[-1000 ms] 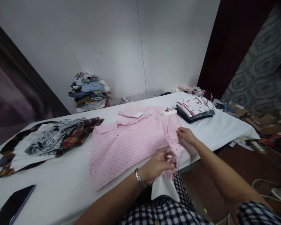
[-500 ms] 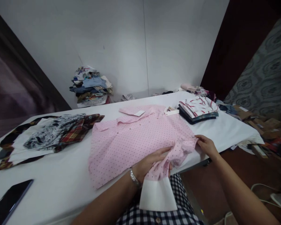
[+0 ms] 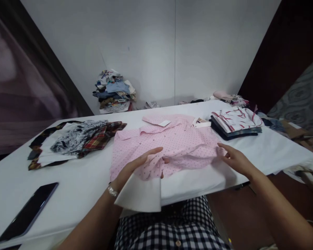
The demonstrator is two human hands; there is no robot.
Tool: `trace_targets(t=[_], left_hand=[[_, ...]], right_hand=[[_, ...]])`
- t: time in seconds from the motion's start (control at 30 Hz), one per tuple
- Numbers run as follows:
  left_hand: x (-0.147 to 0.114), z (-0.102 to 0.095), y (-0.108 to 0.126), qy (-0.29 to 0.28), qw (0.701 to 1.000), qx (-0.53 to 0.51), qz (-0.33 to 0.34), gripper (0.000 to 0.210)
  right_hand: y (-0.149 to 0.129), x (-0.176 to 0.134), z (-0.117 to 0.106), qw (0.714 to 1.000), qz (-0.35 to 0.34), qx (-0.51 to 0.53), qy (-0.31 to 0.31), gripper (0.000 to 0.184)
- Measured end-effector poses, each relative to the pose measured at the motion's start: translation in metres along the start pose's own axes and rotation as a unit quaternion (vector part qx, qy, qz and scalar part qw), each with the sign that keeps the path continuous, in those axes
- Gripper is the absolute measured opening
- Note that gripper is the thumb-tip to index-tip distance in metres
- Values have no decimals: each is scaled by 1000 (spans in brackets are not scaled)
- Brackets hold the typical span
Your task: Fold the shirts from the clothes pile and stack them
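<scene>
A pink dotted shirt (image 3: pixel 177 142) with a buttoned front lies partly folded on the white table. My left hand (image 3: pixel 146 161) grips its sleeve near the wide white cuff (image 3: pixel 143 194), which hangs toward the table's front edge. Gathered fabric hides part of those fingers. At the shirt's right edge is my right hand (image 3: pixel 232 158), fingers close to the cloth and slightly spread, thumb apart. A white collar band (image 3: pixel 202 124) with a label shows at the far right of the shirt, and a white cuff piece (image 3: pixel 164 123) lies on its upper part.
To the right sits a stack of folded clothes (image 3: pixel 236 121). Spread garments (image 3: pixel 75 139) lie at the left, with a phone (image 3: pixel 28 211) near the front edge. A tall clothes pile (image 3: pixel 114 91) stands by the wall, and cartons (image 3: pixel 297 132) are on the floor at right.
My left hand has carried the sleeve and cuff leftward and up over the table edge. My right hand has released the fabric it pinched. The view has shifted slightly.
</scene>
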State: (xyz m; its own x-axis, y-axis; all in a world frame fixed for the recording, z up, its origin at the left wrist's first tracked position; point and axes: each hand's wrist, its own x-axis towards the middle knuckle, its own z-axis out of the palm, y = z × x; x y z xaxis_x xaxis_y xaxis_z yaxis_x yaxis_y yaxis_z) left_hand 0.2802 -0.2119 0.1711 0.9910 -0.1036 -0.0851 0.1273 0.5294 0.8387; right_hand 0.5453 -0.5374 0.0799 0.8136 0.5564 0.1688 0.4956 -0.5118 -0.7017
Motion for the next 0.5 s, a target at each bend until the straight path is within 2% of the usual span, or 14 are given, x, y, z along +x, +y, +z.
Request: trace_targets(t=[0.1, 0.13, 0.17, 0.23, 0.3, 0.33, 0.4, 0.43, 0.47, 0.5], left_hand=[[27, 23, 3, -24, 999, 44, -16, 50], [38, 33, 2, -40, 998, 54, -19, 49], [50, 42, 0, -56, 996, 57, -25, 49], [71, 54, -4, -81, 995, 50, -36, 56], [84, 54, -10, -71, 995, 65, -35, 67], [86, 48, -13, -47, 994, 92, -33, 70], [79, 26, -23, 33, 978, 205, -31, 72], [70, 12, -30, 80, 954, 286, -31, 71], [59, -3, -38, 125, 916, 379, -30, 70], [45, -17, -46, 155, 865, 477, -17, 67]], right_hand=[[-68, -4, 12, 990, -82, 63, -92, 82], [-89, -6, 18, 986, -98, 88, -101, 86], [-105, -8, 25, 983, -113, 107, -101, 83], [-126, -11, 35, 975, -123, 144, -112, 59], [-128, -14, 36, 970, -102, 186, -115, 34], [-123, -15, 33, 968, -83, 214, -98, 29], [-105, -19, 19, 963, -37, 269, -4, 27], [-93, -22, 9, 958, -16, 281, 53, 29], [-80, -24, -2, 953, 5, 281, 110, 32], [-67, -27, -13, 957, 27, 249, 145, 35]])
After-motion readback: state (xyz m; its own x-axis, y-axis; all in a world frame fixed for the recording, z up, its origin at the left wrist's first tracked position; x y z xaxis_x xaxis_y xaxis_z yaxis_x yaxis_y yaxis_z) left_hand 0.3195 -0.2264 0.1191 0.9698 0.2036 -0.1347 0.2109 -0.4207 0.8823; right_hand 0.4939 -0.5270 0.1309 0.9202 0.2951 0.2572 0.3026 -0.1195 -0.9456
